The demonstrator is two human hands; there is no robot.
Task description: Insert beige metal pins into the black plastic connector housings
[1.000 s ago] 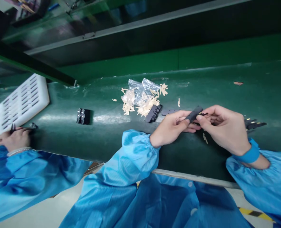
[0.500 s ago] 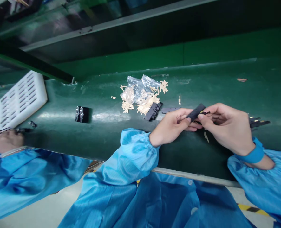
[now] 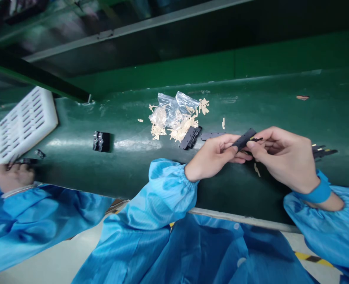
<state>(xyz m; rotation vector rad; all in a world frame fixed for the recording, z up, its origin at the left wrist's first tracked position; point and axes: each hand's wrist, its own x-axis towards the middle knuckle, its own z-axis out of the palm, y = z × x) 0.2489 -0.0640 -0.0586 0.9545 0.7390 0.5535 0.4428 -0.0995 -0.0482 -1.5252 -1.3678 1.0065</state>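
My left hand (image 3: 214, 156) is closed on a flat black plastic strip (image 3: 245, 139) with small holes, which slants up to the right. At the strip's right side, my right hand (image 3: 289, 157) pinches a thin dark piece (image 3: 256, 139) with a brassy part. Whether that piece is seated in the strip I cannot tell. Left of my left hand lies a stack of black strips (image 3: 190, 138), with another flat strip (image 3: 212, 136) just behind the hand. Beyond my right hand, several dark strips with brassy bits (image 3: 323, 150) rest on the bench.
Loose brass-coloured tabs (image 3: 182, 128) lie around clear plastic bags (image 3: 170, 108). A single tab (image 3: 223, 123) and another tab (image 3: 257, 169) lie apart. To the left are a black block (image 3: 101, 141), a slotted white tray (image 3: 26, 122) and a co-worker's hand (image 3: 15, 177) at a dark part.
The co-worker's hand at the left has shifted slightly to the right. My hands keep the same grip on the black strip and the thin piece, with barely any movement.
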